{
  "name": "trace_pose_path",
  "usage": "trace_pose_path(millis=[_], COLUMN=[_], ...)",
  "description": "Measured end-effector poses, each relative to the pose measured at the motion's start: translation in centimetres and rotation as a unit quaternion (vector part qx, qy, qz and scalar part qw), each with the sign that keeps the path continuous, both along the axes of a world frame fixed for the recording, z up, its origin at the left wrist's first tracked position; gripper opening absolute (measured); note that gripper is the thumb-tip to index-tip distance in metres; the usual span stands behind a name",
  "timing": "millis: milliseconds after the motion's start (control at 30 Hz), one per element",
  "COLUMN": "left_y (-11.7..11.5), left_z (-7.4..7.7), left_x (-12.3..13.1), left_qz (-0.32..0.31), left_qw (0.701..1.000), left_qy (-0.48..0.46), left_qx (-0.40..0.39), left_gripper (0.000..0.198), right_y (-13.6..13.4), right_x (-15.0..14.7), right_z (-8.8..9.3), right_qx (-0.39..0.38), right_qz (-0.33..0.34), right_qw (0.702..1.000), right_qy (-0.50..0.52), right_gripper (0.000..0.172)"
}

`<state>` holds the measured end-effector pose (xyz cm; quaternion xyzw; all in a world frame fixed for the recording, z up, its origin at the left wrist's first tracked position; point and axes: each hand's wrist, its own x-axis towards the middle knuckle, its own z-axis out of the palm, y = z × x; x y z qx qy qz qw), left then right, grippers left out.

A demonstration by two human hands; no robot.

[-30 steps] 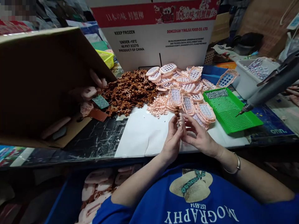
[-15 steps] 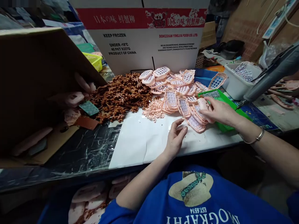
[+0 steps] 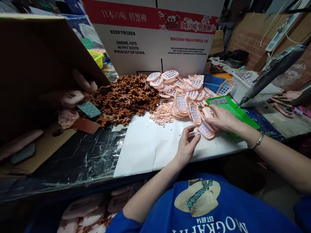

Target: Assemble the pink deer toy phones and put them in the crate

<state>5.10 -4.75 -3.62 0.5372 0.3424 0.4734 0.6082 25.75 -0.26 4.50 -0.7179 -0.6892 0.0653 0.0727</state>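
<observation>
My right hand (image 3: 222, 119) lies on the near end of a heap of pink plastic keypad shells (image 3: 187, 94), its fingers curled round one pink shell (image 3: 209, 114). My left hand (image 3: 188, 144) rests on the white sheet (image 3: 150, 142) just in front of that heap, fingers loosely spread and holding nothing. A small mound of pink round button pieces (image 3: 164, 114) lies left of the hands. Behind it spreads a heap of brown sprue pieces (image 3: 123, 98).
A green perforated tray (image 3: 236, 113) with small metal parts stands right of the heap. A hanging power screwdriver (image 3: 269, 74) points down over it. A big white carton (image 3: 155, 35) closes the back, a brown cardboard box (image 3: 36, 71) lies open at left. Pink shells fill a bin (image 3: 89, 207) below.
A second ago both hands held a small piece together near my chest. The right hand reached out to the pink shells and closed on one; the left hand dropped onto the white sheet, empty.
</observation>
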Motion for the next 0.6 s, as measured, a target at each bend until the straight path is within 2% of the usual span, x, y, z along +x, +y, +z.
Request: trace_pose_path(millis=[233,433,600], left_y=[0.0,0.2,0.0], left_z=[0.0,0.0,-0.2], left_x=[0.1,0.0,0.1], left_qz=[-0.007,-0.006,0.005], left_qw=[1.000,1.000,1.000], left_qy=[0.009,0.025,0.022], left_qx=[0.002,0.002,-0.003], left_gripper=[0.042,0.042,0.041], right_y=[-1.7,-0.1,0.9], right_x=[-0.7,1.2,1.7], right_z=[0.7,1.6,1.5], right_qx=[-0.003,0.030,0.022], right_qz=[0.030,-0.010,0.005], right_qw=[0.998,0.998,0.999], right_qy=[0.057,0.061,0.045], right_gripper=[0.075,0.072,0.069])
